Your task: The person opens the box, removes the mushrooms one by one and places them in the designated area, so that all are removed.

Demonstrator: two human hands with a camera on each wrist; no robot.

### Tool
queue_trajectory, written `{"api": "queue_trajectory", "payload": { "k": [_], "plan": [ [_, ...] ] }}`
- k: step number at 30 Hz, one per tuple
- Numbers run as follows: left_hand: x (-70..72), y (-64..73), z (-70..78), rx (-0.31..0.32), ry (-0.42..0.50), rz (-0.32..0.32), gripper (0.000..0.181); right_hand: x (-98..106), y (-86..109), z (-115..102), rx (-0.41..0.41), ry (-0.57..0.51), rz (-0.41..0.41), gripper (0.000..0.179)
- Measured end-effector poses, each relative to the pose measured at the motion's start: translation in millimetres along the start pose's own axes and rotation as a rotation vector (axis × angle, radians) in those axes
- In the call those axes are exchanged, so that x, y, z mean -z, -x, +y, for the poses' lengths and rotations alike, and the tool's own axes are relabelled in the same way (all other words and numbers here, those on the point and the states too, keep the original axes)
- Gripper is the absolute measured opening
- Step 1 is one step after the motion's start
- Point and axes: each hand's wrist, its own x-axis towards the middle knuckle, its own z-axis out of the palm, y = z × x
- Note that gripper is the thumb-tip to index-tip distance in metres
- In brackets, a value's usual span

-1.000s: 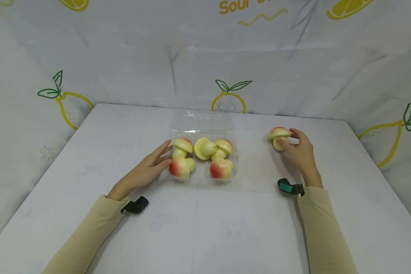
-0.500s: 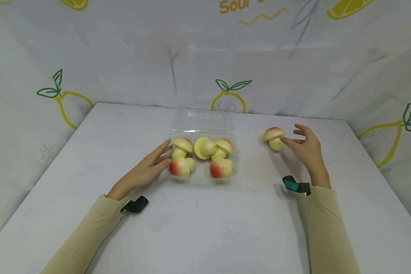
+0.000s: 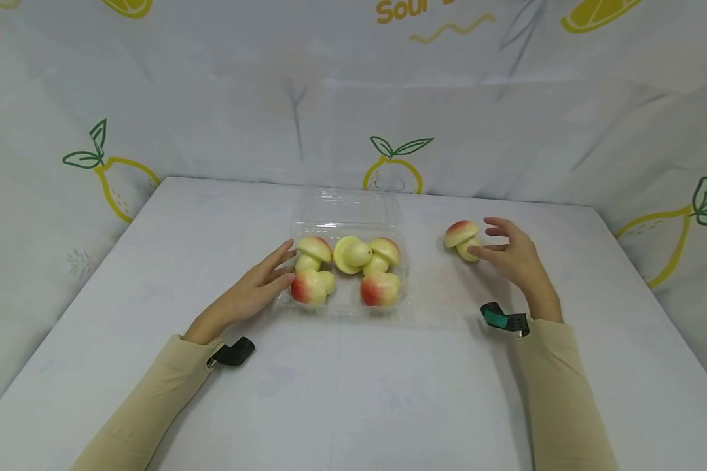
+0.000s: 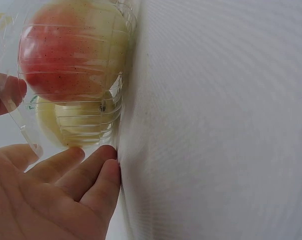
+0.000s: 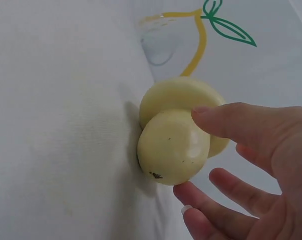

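On the right of the table stands a yellow mushroom with a red-blushed cap, leaning a little. My right hand is beside it, fingers parted. The thumb overlaps the mushroom in the right wrist view, and one fingertip is close under its stem; whether they touch is hard to tell. A clear plastic box with its lid folded back holds several similar mushrooms. At the box's left side rests my left hand, its fingers fairly straight; in the left wrist view the fingertips lie against the clear wall.
The white-covered table reaches back to a white cloth backdrop printed with lemons. Each wrist wears a dark strap-mounted device, the left one black and the right one partly green.
The mushroom on the right has shifted a little left and tilted. My right hand came off it, drew right, then moved back left beside it. My left hand stayed at the box.
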Motion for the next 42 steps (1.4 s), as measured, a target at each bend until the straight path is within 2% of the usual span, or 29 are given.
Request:
{"api": "queue_trajectory", "payload": {
  "k": [11, 18, 22, 42],
  "plan": [
    [0.0, -0.2, -0.5, 0.001, 0.004, 0.002, 0.069, -13, -4.4, 2, 0.008, 0.013, -0.028, 0.083],
    [0.0, -0.1, -1.6, -0.002, 0.007, 0.001, 0.069, -14, -4.1, 7, 0.003, 0.052, 0.083, 0.076],
    [-0.1, -0.2, -1.8, -0.003, 0.015, -0.001, 0.069, -13, -3.5, 11, 0.001, 0.047, 0.132, 0.077],
    [-0.1, -0.6, -0.6, -0.003, 0.009, -0.004, 0.069, -13, -3.9, 11, -0.033, 0.051, 0.156, 0.082]
  ]
}}
